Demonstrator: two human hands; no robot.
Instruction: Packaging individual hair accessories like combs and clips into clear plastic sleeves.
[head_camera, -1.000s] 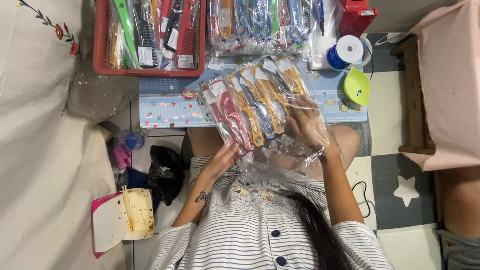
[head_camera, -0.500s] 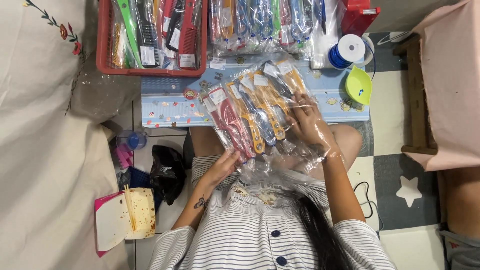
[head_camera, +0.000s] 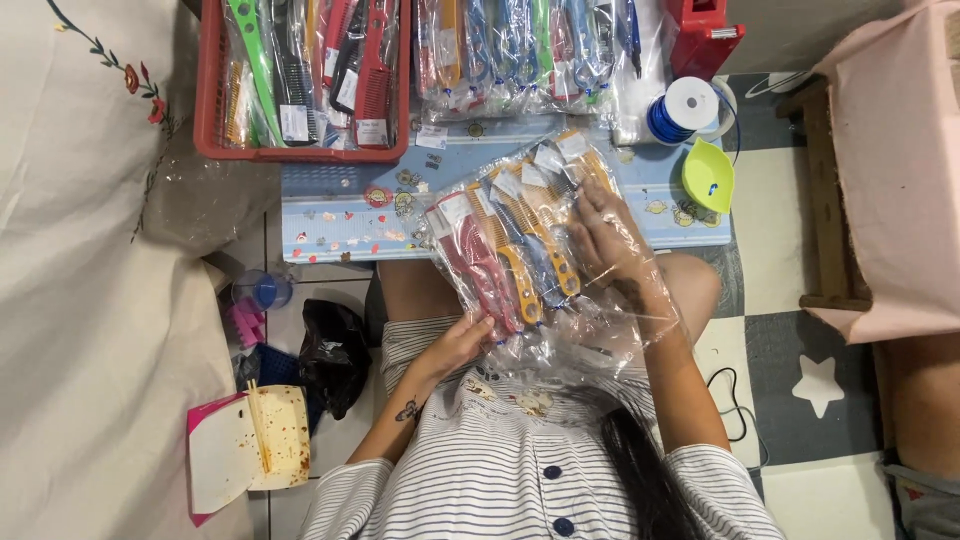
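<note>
The right hand (head_camera: 612, 240) is pushed inside a clear plastic bag (head_camera: 560, 300), fingers spread flat over a fan of combs (head_camera: 515, 235) in red, orange and blue; it presses on them rather than closing around any one. The left hand (head_camera: 458, 345) pinches the bag's lower edge, just below the red comb handles, above the person's lap.

The combs lie loose and overlapped, so a tilt of the bag toward the open end could, in my judgement, let them slide out onto the lap or floor. The thin film might also snag on comb teeth and tear (it looks crumpled and stretched around the wrist).

The upper end of the bundle rests on a low bench (head_camera: 340, 215) with a pale blue, sticker-patterned top. On it stand a red basket (head_camera: 205, 100) of packaged combs, a row of wrapped combs (head_camera: 510, 50), a spool of blue cord (head_camera: 680, 108) and a small yellow-green dish (head_camera: 708, 175). The floor (head_camera: 790, 260) is checkered in grey and white; cream embroidered cloth (head_camera: 90, 250) lies left, pink cloth (head_camera: 890, 170) right.
</note>
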